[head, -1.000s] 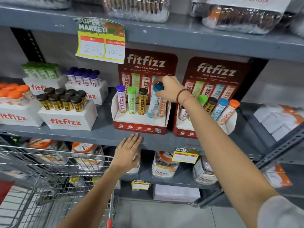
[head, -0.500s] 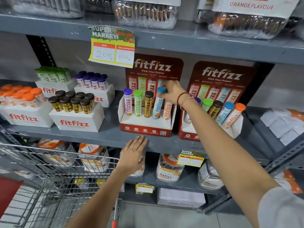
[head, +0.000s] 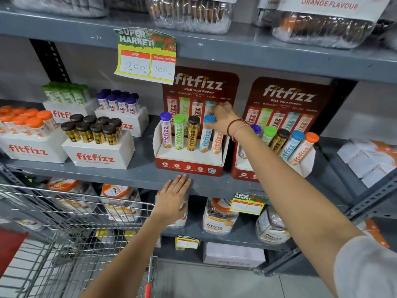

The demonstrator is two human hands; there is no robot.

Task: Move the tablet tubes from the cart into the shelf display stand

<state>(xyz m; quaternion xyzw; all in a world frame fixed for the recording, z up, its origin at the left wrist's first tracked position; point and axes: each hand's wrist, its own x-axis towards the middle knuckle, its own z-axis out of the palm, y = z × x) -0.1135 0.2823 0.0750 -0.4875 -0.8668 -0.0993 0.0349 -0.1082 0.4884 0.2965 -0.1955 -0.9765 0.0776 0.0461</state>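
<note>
Blue-capped "fitfizz" tube (head: 205, 135) — right hand (head: 223, 119) pinching its cap in the red "Pick Your Power" stand (head: 189, 166) — left hand (head: 173, 198) flat, released.

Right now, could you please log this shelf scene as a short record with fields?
right hand: fingers on the blue-capped tube at its cap
left hand: flat, open, against the shelf edge
stand: holds five tubes, purple, green, brown, blue, orange
second stand: also five tubes, partly hidden by the arm
cart: lower left
</note>
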